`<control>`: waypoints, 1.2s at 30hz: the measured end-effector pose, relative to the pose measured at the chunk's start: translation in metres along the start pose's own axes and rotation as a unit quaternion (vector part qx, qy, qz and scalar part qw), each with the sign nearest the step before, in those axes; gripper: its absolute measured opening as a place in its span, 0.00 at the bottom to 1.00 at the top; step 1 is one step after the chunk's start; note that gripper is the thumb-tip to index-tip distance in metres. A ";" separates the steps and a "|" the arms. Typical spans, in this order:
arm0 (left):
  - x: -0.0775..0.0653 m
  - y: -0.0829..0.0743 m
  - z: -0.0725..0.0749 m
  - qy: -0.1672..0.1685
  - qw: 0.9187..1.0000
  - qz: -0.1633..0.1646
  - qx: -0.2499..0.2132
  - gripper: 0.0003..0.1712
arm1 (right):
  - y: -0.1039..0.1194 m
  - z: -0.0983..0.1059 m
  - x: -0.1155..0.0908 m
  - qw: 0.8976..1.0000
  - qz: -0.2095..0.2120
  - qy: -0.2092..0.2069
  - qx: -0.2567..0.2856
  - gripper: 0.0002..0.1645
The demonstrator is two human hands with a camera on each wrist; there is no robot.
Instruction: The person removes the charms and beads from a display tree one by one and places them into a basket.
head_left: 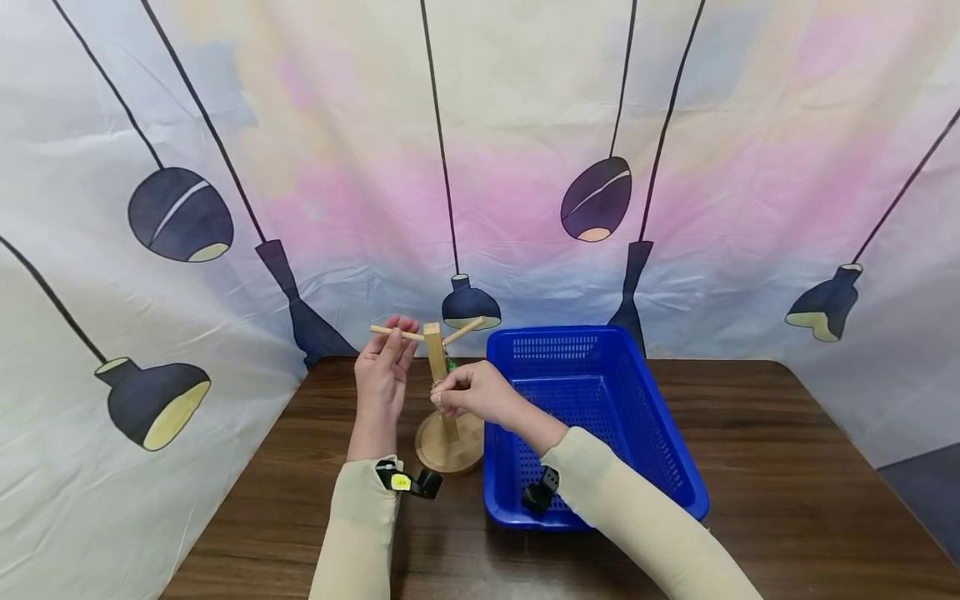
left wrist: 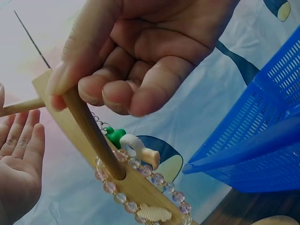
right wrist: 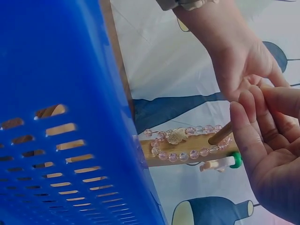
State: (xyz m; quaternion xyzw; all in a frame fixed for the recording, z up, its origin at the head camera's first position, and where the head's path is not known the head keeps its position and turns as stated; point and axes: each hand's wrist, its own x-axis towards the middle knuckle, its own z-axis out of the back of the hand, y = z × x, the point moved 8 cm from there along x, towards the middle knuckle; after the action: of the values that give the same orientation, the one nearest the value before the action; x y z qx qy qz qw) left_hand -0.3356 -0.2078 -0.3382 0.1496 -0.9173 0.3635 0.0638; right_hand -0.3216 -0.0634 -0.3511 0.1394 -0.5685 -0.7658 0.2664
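A wooden stand (head_left: 447, 435) with a round base carries short pegs on its square post. My left hand (head_left: 381, 375) is at the left peg (head_left: 379, 331), thumb in front and fingers behind, pinching it. With thumb and fingertips my right hand (head_left: 482, 392) pinches the free end of the front peg (left wrist: 96, 136). A bracelet of pink and clear beads (right wrist: 183, 156) loops round that peg's root and hangs against the post, its cream cloud-shaped charm (left wrist: 154, 213) low down. Beside the post dangles a keychain with a green bead (left wrist: 116, 137) and a small white figure (left wrist: 135, 144).
A blue perforated basket (head_left: 491, 467) stands on the brown wooden table (head_left: 780, 467), just right of the stand and under my right forearm. Behind hangs a cloth (head_left: 517, 108) printed with dark lamps. Another peg (head_left: 467, 330) points to the back right.
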 end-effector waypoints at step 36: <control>0.004 -0.002 -0.002 -0.048 0.993 -0.082 0.073 0.07 | 0.004 0.003 -0.007 0.999 0.039 -0.012 -0.026 0.13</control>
State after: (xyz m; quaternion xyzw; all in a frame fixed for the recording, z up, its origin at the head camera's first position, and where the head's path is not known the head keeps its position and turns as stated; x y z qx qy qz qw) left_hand -0.3389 -0.2086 -0.3343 0.2462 -0.8749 0.4152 0.0384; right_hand -0.3170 -0.0578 -0.3468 0.1009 -0.5569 -0.7707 0.2926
